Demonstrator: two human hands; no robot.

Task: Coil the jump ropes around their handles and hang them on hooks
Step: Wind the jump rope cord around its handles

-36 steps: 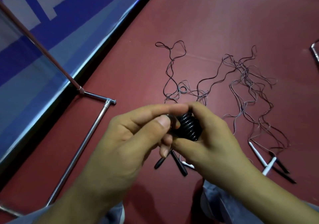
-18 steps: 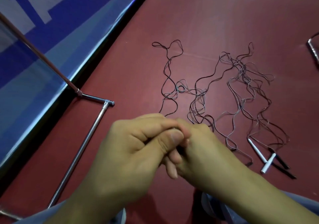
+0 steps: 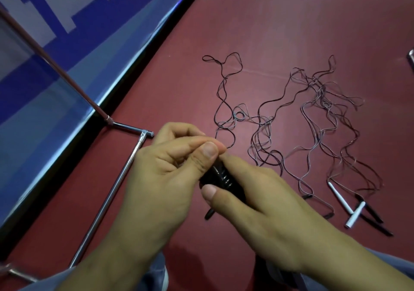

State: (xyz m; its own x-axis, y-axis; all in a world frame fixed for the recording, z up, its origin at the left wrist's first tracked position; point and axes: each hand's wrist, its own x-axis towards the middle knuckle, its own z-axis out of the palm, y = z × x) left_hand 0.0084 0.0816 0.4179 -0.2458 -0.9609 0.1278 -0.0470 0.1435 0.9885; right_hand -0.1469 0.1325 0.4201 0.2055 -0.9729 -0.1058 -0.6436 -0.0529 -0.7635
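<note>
While right hand [image 3: 264,212] grips the glossy black ribbed coiled rope bundle [image 3: 220,178], left hand [image 3: 165,178] pinches its thin cord [image 3: 231,142] between thumb and forefinger; loose ropes [image 3: 313,120] lie tangled on the floor [image 3: 291,21].

Bare left hand [image 3: 156,178], bare right hand [image 3: 268,212], short trimmed nails [image 3: 210,150], blue-grey denim trousers [image 3: 394,268]

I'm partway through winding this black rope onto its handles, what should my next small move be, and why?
Probably one more wrap. Your left hand pinches the strand right above the black coil held in your right hand, and much of it lies loose on the floor, so carry the strand round the coil.
</note>
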